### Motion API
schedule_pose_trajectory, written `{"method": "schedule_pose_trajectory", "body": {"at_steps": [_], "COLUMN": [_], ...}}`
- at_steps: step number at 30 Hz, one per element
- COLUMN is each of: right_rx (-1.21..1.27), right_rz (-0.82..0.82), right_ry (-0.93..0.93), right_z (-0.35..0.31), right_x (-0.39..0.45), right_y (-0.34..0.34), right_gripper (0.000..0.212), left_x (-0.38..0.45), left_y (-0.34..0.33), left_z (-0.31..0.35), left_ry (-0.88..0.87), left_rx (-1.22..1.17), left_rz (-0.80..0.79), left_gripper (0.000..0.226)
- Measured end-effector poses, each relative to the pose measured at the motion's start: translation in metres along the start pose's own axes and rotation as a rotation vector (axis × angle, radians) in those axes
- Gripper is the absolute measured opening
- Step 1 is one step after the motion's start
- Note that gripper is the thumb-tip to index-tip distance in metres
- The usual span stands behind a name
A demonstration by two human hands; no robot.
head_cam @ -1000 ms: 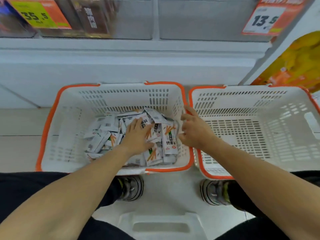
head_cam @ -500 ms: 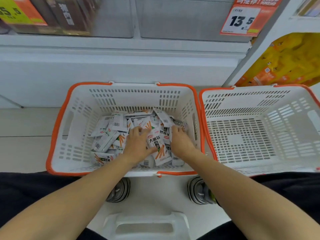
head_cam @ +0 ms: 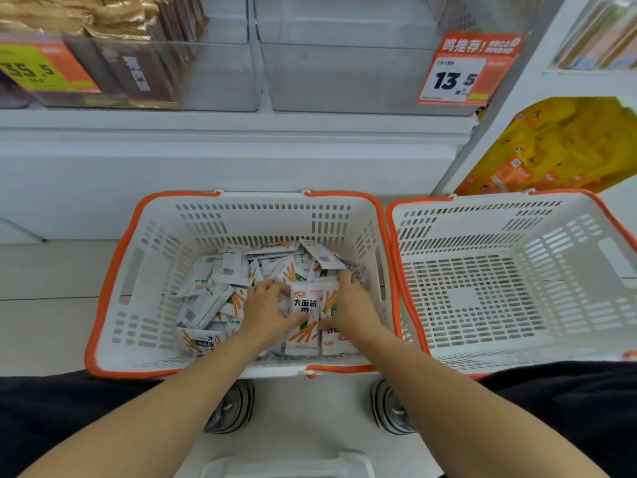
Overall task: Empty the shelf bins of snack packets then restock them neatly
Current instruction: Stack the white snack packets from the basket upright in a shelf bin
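Observation:
A white basket with an orange rim (head_cam: 113, 257) stands on the floor and holds a loose pile of several white snack packets (head_cam: 220, 291) printed with orange sticks. Both my hands are down in that pile. My left hand (head_cam: 267, 310) and my right hand (head_cam: 348, 305) grip the two sides of a small stack of packets (head_cam: 305, 319), the top one facing up. Above, a clear shelf bin (head_cam: 344, 77) with a 13.5 price tag (head_cam: 462, 74) stands bare inside.
A second white and orange basket (head_cam: 517, 288) sits to the right with nothing in it. The left shelf bin (head_cam: 138, 63) holds brown packets. Yellow bags (head_cam: 558, 146) fill a lower shelf at right. A white step stool (head_cam: 286, 464) is under me, between my shoes.
My right hand left the basket rim and went down into the packets. Both hands have closed in on a small stack of packets. The view tilted up toward the shelf.

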State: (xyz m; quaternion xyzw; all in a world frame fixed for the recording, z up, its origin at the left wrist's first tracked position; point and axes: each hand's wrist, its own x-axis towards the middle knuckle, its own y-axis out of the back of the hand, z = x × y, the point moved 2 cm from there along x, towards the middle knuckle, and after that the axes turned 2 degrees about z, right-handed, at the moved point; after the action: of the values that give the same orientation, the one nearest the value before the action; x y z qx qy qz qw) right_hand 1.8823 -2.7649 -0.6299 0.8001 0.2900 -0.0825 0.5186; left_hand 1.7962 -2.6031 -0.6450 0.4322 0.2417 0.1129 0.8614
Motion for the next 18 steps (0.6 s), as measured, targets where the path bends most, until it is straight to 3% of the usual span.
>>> {"method": "schedule_pose_trajectory", "body": {"at_steps": [3,5,10,12,15,18], "right_rx": [0.281,0.425,0.506,0.524,0.556,0.491], "right_rz": [0.023,-0.024,-0.045,-0.123,-0.343,-0.563], "right_ry": [-0.044,-0.104,-0.114,-0.071,0.015,0.137], "right_z": [-0.008,-0.012,-0.012,-0.015,-0.022,-0.031], "right_x": [0.001,0.003,0.013,0.012,0.011,0.007], "right_y": [0.014,0.023,0.059,0.07,0.078,0.078], "right_gripper": [0.097,0.084,0.022,0.025,0.037,0.057], "left_x": [0.002,0.007,0.022,0.024,0.024,0.025], "left_y": [0.001,0.008,0.048,0.063,0.076,0.071], "left_z": [0.0,-0.002,-0.005,-0.007,-0.011,-0.018], "left_ry": [0.003,0.012,0.246,0.255,0.198,0.292], "left_rx": [0.082,0.037,-0.721,-0.802,-0.715,-0.895], "left_rz": [-0.006,0.021,-0.022,0.031,0.044,-0.226], "left_gripper": [0.062,0.049,0.025,0.015,0.009,0.035]}}
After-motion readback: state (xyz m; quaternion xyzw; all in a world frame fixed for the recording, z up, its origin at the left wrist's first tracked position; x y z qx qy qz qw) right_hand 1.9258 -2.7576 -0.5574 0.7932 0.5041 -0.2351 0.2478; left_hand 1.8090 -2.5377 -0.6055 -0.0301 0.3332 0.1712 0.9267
